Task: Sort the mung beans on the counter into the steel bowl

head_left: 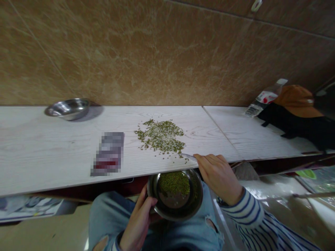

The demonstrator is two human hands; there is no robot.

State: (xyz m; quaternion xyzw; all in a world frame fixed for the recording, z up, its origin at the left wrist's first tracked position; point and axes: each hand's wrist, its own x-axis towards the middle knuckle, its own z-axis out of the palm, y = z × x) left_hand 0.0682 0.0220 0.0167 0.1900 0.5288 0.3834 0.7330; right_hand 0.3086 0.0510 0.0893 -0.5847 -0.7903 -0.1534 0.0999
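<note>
My left hand [142, 212] is closed on the left rim of a steel bowl [176, 213], held over my lap just below the table edge. Green mung beans [174, 183] lie inside it. My right hand [217, 174] grips what looks like a metal spoon [188, 157], its tip touching the near edge of a spread of green beans and white, rice-like grains [162, 136] on the table. Much of the spoon is hidden by my fingers. A few loose beans lie around the tip.
On the white wood-grain table [65, 153] stands another steel bowl [69, 108] at the far left. A blurred-out flat object [108, 153] lies left of the grains. A plastic bottle [265, 99], a brown cap [297, 100] and a black bag [290, 122] are at right. A tiled wall runs behind.
</note>
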